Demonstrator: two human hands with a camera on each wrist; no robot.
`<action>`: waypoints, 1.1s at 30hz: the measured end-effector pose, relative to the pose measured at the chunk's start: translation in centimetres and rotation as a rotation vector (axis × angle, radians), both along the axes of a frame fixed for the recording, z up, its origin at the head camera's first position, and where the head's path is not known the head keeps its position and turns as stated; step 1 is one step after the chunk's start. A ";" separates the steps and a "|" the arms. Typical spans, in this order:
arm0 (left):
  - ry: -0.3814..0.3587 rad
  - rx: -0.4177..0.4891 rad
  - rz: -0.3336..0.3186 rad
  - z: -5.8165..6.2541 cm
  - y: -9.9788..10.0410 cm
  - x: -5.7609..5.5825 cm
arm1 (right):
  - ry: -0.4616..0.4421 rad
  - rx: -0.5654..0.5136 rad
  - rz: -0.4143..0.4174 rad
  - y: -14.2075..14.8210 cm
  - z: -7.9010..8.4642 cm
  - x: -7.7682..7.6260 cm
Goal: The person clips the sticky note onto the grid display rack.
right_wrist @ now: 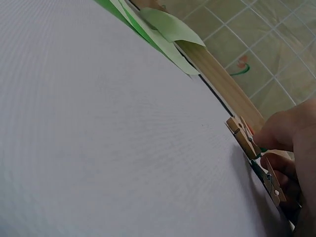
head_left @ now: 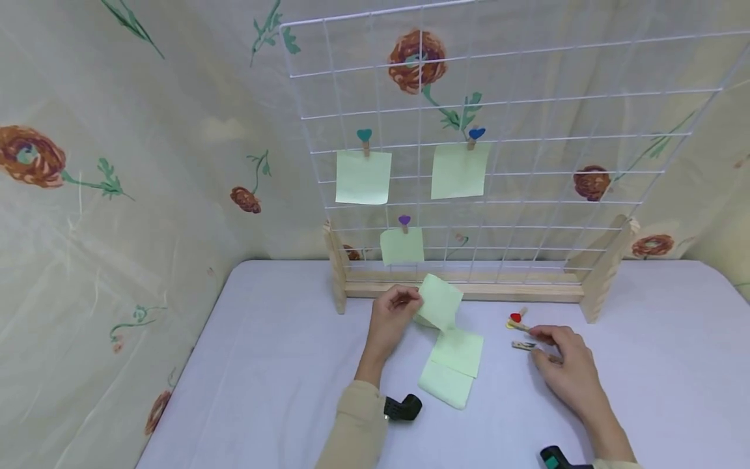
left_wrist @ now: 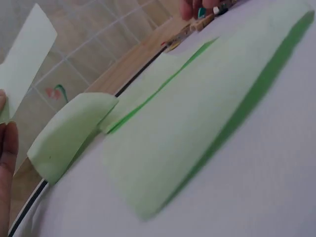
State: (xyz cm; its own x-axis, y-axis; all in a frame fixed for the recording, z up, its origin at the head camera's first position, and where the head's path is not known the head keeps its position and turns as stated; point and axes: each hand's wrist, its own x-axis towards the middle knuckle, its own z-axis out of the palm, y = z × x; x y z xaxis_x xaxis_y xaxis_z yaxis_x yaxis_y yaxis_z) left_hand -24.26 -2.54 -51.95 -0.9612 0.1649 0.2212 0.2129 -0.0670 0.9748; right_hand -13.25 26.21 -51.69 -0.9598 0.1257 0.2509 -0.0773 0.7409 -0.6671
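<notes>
A cream cloth printed with rust-brown flowers and green leaves (head_left: 176, 221) hangs beyond the back and left edges of a smooth white counter (head_left: 275, 365) with rounded back corners. Along the counter's back edge a white wire grid panel (head_left: 551, 139) stands upright in a pale wooden stand (head_left: 469, 291).

The right hand (head_left: 568, 365) is low over the counter, between its centre and right edge, fingers bent around small pale wooden clothespins; whether it pinches one I cannot tell. The left hand (head_left: 394, 322), below a beige sleeve (head_left: 354, 417), pinches the left side of a square pale green paper note (head_left: 441, 301), raised and tilted near the middle of the back edge, in front of the stand. Just in front of it, overlapping pale green paper notes (head_left: 458, 355) lie toward the counter's front edge.

Three more notes hang on the grid, each under a heart-topped clothespin: teal (head_left: 364, 135) at upper left, blue (head_left: 477, 133) to its right, purple (head_left: 404, 220) lower down.

Smallest are the loose pins at the right fingertips: a clothespin with a red heart (head_left: 515, 318) farther back, and a plain-looking clothespin (head_left: 521, 345) just in front.
</notes>
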 end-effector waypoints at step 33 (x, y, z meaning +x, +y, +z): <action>0.495 -0.075 0.299 5.8 6.8 0.5 | 0.078 -0.205 -0.163 -0.2 -0.4 0.0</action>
State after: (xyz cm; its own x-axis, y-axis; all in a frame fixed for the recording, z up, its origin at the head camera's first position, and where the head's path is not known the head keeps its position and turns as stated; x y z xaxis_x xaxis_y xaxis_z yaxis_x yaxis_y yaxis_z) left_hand -23.73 4.23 -46.14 -0.7535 -0.0652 0.6542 0.6434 0.1315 0.7541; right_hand -13.24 25.98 -52.11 -0.9015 0.3331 0.2763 -0.0248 0.5977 -0.8014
